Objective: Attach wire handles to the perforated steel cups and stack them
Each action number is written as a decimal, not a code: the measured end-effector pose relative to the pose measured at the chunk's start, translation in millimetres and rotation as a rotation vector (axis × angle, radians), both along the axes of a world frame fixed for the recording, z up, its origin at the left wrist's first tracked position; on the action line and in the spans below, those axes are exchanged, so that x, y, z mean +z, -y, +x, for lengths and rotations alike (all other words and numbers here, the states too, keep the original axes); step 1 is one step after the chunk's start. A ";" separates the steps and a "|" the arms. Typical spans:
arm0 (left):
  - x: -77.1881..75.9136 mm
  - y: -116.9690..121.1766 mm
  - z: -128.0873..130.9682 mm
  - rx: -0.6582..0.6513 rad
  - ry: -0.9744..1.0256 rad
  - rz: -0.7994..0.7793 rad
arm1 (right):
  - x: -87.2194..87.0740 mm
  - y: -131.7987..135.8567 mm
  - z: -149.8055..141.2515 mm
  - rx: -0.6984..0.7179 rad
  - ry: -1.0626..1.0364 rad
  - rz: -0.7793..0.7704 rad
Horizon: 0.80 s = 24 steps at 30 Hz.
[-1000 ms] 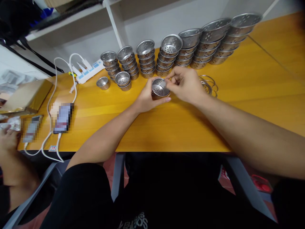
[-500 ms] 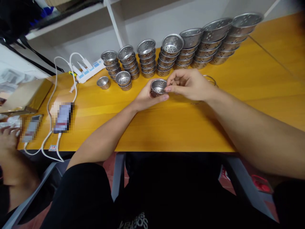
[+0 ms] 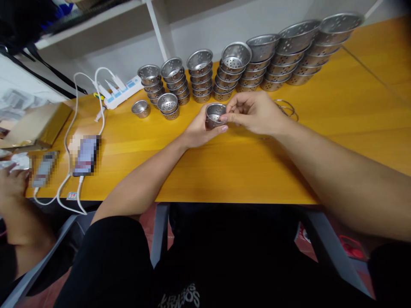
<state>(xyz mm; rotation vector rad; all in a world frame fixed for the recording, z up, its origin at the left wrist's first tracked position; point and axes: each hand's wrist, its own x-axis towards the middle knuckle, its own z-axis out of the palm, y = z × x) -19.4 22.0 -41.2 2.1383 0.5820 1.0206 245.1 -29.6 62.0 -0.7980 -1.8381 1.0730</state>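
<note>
A small perforated metal cup [image 3: 215,115] is gripped in my left hand [image 3: 198,130], upright with its mouth facing up. My left fingers wrap around its far side and the thumb runs along its near side. At the cup's right rim, my right hand [image 3: 253,112] is closed in a pinch, thumb against fingers. Whatever lies between those fingertips is hidden. Thin wire rings [image 3: 290,110] lie on the table just behind my right wrist, partly covered by it.
Several stacks of perforated metal cups [image 3: 201,77] line the back of the table. A short stack [image 3: 168,107] and a single cup [image 3: 140,109] stand in front. Left are a power strip [image 3: 125,92], white cables, phones [image 3: 86,156], a cardboard box [image 3: 38,128] and another person's hand [image 3: 13,182].
The view has shifted slightly. Both hands stay at the cup, and my right thumb now reaches a little further over its rim.
</note>
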 end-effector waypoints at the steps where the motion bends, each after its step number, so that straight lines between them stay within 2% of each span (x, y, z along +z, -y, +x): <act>1: 0.4 0.5 0.1 0.005 -0.005 0.001 | -0.5 0.2 0.4 -0.001 0.001 0.002; 6: -3.3 -0.3 1.9 0.024 -0.007 -0.016 | -5.0 0.1 3.1 -0.047 0.052 0.086; 10: -10.5 -8.7 0.8 0.046 0.014 -0.029 | -6.6 -0.2 7.9 -0.181 0.134 0.313; 13: -15.5 -15.9 -1.6 0.060 0.016 -0.024 | -4.5 0.1 12.3 -0.175 0.197 0.419; 17: -16.7 -17.3 -2.5 0.063 0.003 -0.011 | -4.4 0.8 14.2 -0.149 0.271 0.425; 21: -6.8 -8.7 -0.6 0.099 0.027 -0.053 | -14.3 -1.1 9.7 -0.081 0.322 0.465; 24: 0.7 -2.9 1.8 0.123 0.061 -0.089 | -21.0 -1.5 4.8 -0.047 0.328 0.418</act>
